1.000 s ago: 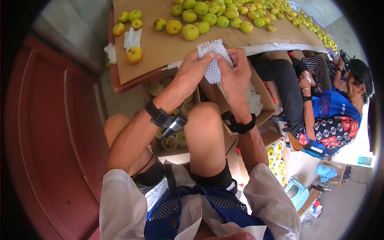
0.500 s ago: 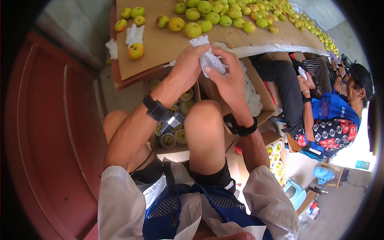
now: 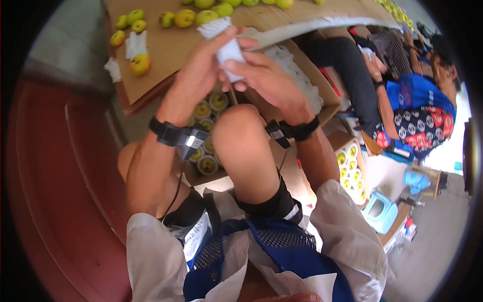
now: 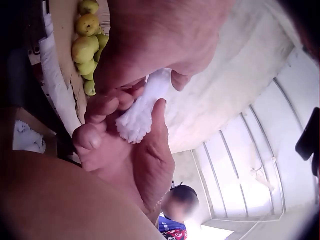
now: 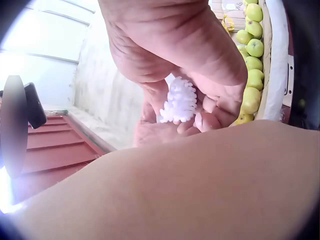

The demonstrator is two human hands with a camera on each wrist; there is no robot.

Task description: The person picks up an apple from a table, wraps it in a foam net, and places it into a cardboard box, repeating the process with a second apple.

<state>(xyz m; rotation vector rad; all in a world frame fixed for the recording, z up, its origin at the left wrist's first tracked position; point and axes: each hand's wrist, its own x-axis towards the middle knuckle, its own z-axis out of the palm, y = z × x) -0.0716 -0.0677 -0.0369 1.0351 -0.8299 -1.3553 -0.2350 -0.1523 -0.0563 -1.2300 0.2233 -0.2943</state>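
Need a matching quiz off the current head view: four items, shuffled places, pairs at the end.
Column one
1. White foam net
2. Loose apples
3. Packed apples
4. Black straps

Column two
A. Inside a cardboard box
B. Around the person's wrists
C. On the cardboard sheet
D. Held by the left hand and right hand

Pairs: 1-D, 2-C, 3-A, 4-B
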